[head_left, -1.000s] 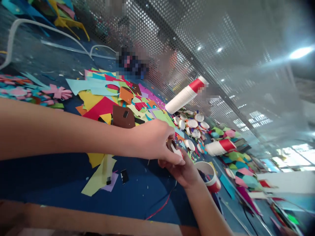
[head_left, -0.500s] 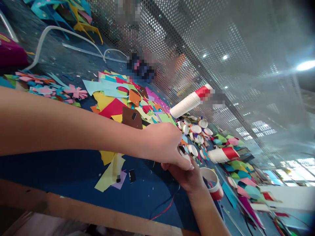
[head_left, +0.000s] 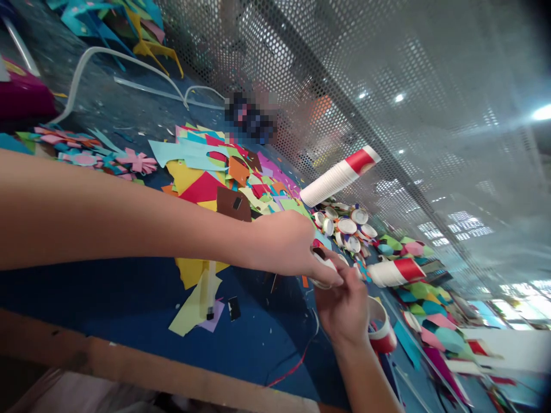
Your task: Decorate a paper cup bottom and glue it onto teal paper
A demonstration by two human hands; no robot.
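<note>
My left hand [head_left: 286,241] reaches in from the left, its fingers curled round a small white paper cup [head_left: 326,265]. A dark brown piece shows at the cup's top; most of the cup is hidden behind my fingers. From below right comes my right hand [head_left: 344,304], its thumb and fingers pressed against the same cup. Under my left wrist lies a brown paper sheet [head_left: 230,203] bearing a small black piece. A red-and-white cup [head_left: 383,338] with things inside stands just right of my right hand.
Coloured paper scraps [head_left: 202,166] are heaped beyond my left arm. Several decorated white cups [head_left: 346,226] lie farther back. Two stacks of red-and-white cups, one back [head_left: 340,175] and one right [head_left: 396,272], lie on their sides. A glue stick [head_left: 209,292] rests on pale paper near the front edge.
My right hand has turned and moved slightly up and right, showing more of its fingers. The cup has shifted a little with both hands. The view has moved slightly.
</note>
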